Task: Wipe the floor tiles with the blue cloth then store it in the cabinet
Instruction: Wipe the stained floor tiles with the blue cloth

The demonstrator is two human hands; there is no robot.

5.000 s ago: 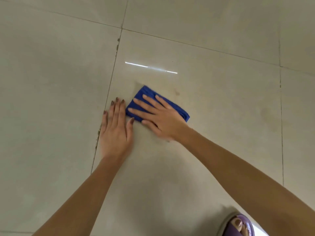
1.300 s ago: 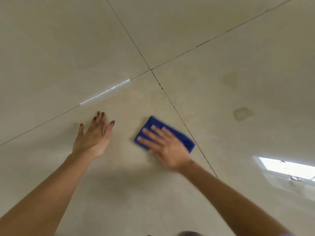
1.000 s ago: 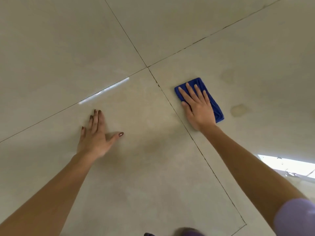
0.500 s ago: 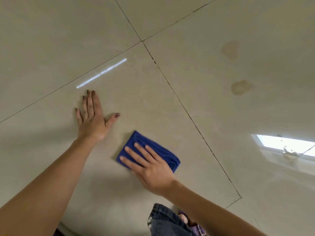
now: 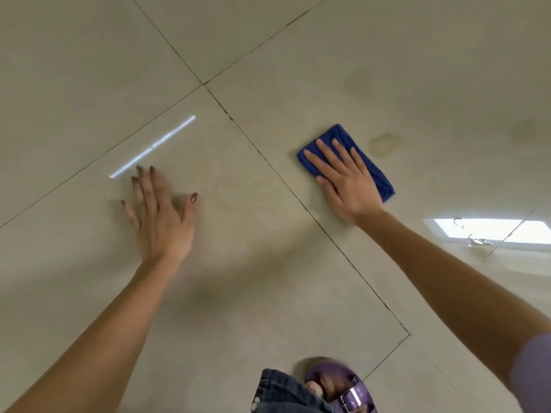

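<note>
A folded blue cloth (image 5: 380,178) lies flat on the beige floor tiles (image 5: 262,239), on the tile right of a diagonal grout line (image 5: 298,198). My right hand (image 5: 343,177) presses down on the cloth with fingers spread, covering most of it. My left hand (image 5: 161,216) rests palm down on the neighbouring tile to the left, fingers apart, holding nothing. No cabinet is in view.
A brownish stain (image 5: 383,144) marks the tile just right of the cloth, and a fainter stain (image 5: 356,83) sits farther back. My foot in a purple sandal (image 5: 337,386) and a denim hem (image 5: 283,394) are at the bottom. A bright window reflection (image 5: 489,231) shows at right.
My right hand has slid the cloth from the near-left tile, across the grout line, up and right beside the stain. My left hand stays planted on the floor.
</note>
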